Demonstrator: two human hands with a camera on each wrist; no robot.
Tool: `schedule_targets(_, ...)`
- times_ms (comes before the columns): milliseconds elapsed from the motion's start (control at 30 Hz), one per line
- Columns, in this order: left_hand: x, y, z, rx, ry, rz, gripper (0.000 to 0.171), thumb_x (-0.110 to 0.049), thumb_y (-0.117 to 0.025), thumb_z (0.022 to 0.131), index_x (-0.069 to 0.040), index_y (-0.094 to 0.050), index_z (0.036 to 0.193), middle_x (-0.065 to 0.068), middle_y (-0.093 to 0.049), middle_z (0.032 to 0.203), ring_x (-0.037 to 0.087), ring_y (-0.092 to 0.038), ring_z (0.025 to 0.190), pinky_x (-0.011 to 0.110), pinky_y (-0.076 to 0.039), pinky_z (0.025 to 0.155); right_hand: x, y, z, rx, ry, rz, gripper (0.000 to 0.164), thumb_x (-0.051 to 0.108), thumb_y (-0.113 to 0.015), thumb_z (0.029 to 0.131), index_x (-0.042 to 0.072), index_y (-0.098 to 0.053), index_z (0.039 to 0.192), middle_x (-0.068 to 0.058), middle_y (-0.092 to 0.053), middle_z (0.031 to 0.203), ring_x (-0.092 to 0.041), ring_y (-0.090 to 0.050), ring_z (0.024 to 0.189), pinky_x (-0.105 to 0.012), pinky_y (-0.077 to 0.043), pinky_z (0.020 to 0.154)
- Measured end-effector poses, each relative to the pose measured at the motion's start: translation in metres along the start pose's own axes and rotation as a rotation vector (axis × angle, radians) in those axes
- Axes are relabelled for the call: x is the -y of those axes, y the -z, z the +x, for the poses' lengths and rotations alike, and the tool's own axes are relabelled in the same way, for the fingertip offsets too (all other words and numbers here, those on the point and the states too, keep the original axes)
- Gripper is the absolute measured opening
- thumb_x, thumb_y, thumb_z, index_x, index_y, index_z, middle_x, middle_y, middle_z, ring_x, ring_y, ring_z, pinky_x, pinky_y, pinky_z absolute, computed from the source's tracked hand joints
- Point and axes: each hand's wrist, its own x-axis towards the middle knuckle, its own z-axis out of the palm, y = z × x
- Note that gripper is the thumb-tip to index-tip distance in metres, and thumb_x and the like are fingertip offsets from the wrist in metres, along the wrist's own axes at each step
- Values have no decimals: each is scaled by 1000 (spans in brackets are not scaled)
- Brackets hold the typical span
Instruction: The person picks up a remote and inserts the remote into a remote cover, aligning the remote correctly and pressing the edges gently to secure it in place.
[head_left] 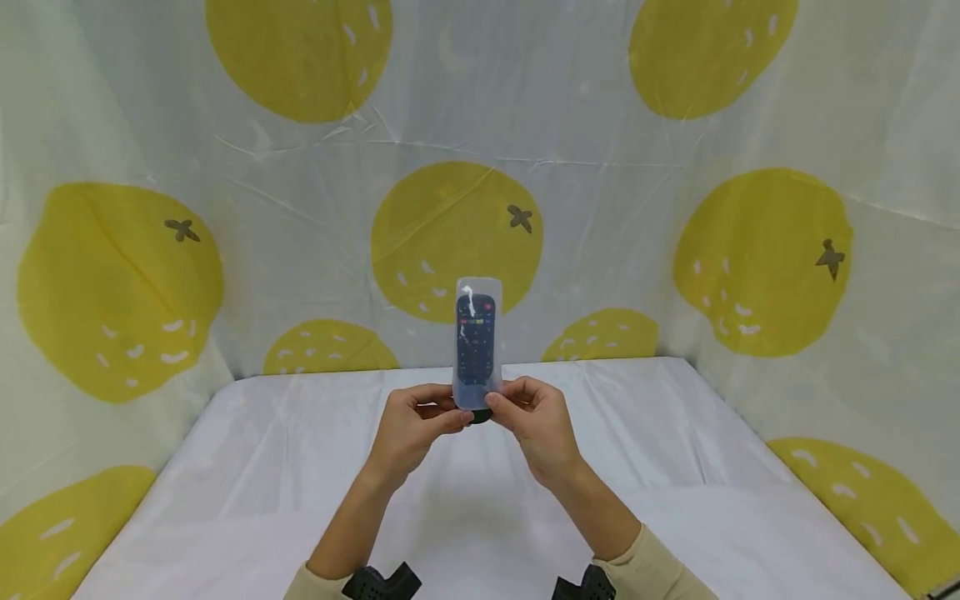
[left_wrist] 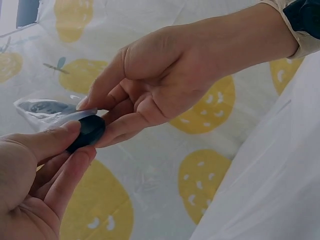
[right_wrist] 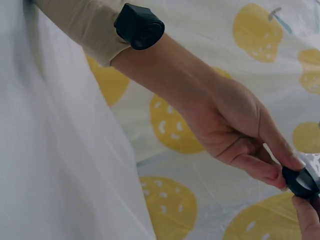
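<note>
A dark remote control stands upright in the head view, its buttons facing me. Over most of it lies a clear plastic sleeve, with a loose flat end above the remote's top. The rounded dark bottom end pokes out of the sleeve. My left hand pinches the lower left edge between thumb and fingers. On the other side, my right hand pinches the lower right edge, thumb in front on the sleeve. In the right wrist view the remote is partly cut off at the frame's edge.
Below the hands spreads a table under a white cloth. A curtain with yellow fruit prints hangs at the back and on both sides. A black camera is strapped to the left wrist over a beige sleeve.
</note>
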Motion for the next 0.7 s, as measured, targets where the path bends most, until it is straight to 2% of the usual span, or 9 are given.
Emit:
schedule_targets(200,2,-1,-1,0,4,-8,28,1,-82,87,7,-75,113,16,-72,91,28,-76,82,41,-62,77,0,0,-2,22,-47,18,15,-3,-67,98,-11,-57,107,-20,-61,110,-26,-70,96,-40,-56,95)
schedule_targets(367,2,0,-2,-21,-13,-9,28,3,-82,87,8,-74,113,18,-72,93,27,-76,83,40,-62,77,-2,3,-2,113,-3,17,29,2,-60,101,-11,-54,127,-18,-63,116,-26,-67,102,-41,-53,100)
schedule_targets(467,1,1,-3,-31,-41,-22,29,5,-81,87,11,-73,114,20,-72,93,25,-75,83,39,-62,77,-2,5,-1,164,19,-21,39,2,-62,100,-12,-53,135,-17,-66,120,-25,-68,104,-41,-53,100)
schedule_targets(600,-2,2,-2,-24,-57,-19,29,3,-81,88,9,-74,115,19,-72,93,26,-75,84,41,-62,79,-1,7,-1,214,22,-121,42,4,-69,98,-10,-58,136,-18,-69,123,-25,-69,107,-39,-56,96)
schedule_targets(700,-5,4,-1,-8,-46,31,30,-1,-83,87,5,-75,115,17,-72,95,27,-75,84,41,-62,79,0,7,0,241,33,-143,40,2,-70,98,-11,-61,135,-20,-68,124,-27,-70,107,-40,-56,95)
